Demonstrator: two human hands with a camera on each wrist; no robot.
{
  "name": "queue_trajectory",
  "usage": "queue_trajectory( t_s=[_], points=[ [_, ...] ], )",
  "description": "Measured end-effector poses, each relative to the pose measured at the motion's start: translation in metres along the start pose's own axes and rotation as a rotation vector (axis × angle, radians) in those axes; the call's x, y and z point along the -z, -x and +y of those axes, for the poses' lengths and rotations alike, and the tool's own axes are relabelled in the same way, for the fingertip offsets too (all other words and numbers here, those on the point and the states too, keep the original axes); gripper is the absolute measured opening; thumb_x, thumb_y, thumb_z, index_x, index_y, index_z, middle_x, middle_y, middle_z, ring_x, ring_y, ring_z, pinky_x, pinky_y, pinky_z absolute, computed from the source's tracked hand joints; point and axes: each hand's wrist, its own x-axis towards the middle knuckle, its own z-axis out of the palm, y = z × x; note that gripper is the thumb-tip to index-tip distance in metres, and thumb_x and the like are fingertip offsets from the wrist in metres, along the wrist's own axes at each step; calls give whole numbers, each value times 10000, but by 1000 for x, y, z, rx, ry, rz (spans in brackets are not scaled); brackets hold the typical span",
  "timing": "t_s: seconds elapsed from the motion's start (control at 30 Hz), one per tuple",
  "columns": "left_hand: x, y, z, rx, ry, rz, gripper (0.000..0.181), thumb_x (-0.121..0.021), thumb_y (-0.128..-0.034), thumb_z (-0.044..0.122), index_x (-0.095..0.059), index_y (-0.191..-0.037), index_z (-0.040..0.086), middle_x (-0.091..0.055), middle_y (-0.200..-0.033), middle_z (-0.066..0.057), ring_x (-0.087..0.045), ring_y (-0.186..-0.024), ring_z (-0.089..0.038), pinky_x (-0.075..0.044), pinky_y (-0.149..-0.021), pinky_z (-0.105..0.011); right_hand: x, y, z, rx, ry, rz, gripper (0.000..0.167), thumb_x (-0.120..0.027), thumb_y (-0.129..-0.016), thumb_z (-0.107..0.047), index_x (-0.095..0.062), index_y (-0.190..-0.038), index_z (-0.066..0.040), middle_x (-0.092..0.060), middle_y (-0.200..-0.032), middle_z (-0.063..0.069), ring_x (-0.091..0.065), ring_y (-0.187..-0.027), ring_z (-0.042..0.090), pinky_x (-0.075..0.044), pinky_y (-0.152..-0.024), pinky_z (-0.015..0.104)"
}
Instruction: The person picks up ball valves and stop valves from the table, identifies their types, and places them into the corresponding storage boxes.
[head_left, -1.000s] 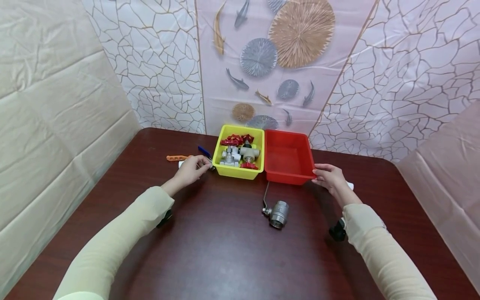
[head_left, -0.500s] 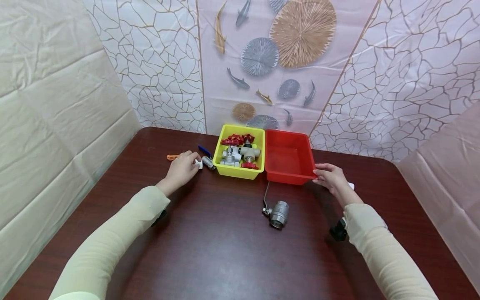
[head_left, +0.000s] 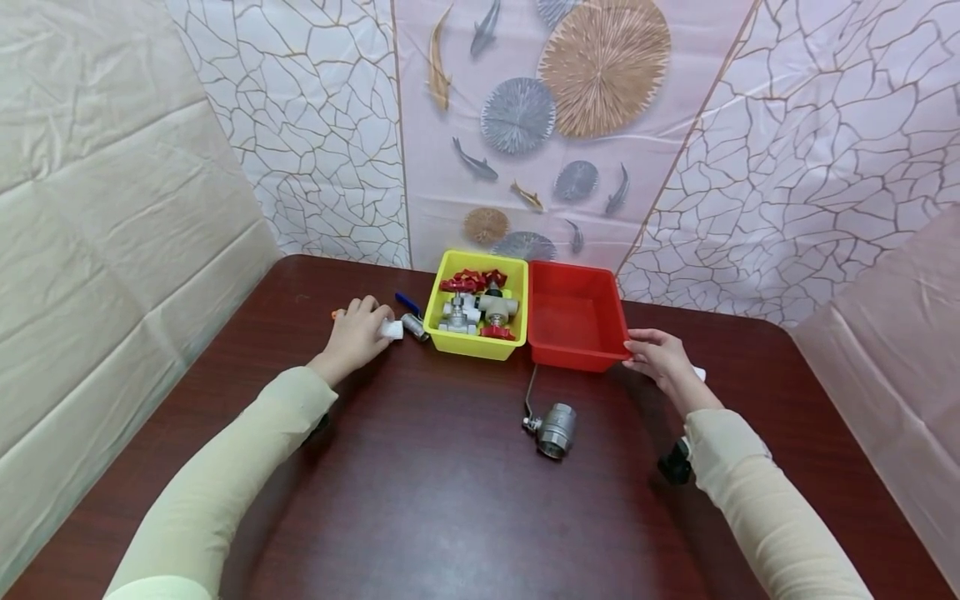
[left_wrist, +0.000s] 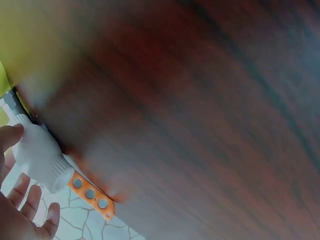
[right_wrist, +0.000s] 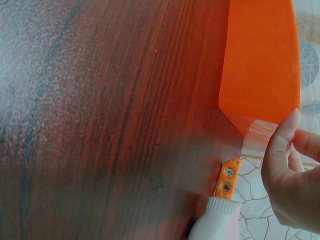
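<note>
Bright yellow for the left bin, crimson for the handwheels, solid red for the right bin. Silver-grey for the ball valve, blue for one lever, white for the plastic fittings with orange for their handles, pale cream for the sleeves. Streaky dark reddish-brown grain for the counter, gold crackle on white, plus gold-and-grey fish and discs on pink, for the backdrop.

in the head view, the left hand mostly hides the orange handle; the left wrist view crops a blurred yellow tray.
</note>
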Motion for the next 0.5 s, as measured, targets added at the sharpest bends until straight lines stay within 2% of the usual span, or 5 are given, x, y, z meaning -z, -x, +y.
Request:
queue_trajectory(
  t_s=[0.23, 0.5],
  points=[
    [-2, -3, -4, -34, -8, -36, 348, -716, -801, 167, -599, -1108, 55, -534, -1068, -174, -487, -951, -340, -457, -762, -485, -1, -1, 3, 4, -4, -1, 512, -542, -932, -62, -344, -1390, 50, -581, -787, -80, -615, -620, 53, -562, -649, 210],
    [-1, -7, -3, -34, 19, -152, 425, -671, -841, 96, -563, -1241, 0, -478, -1130, -225, -554, -949, -372, -489, -828, -463, -1, -1, 1, -1, -19, 8, 482, -525, -937, -51, -355, -1378, 42, -579, -787, -77, -608, -622, 55, -558, -629, 202]
  ],
)
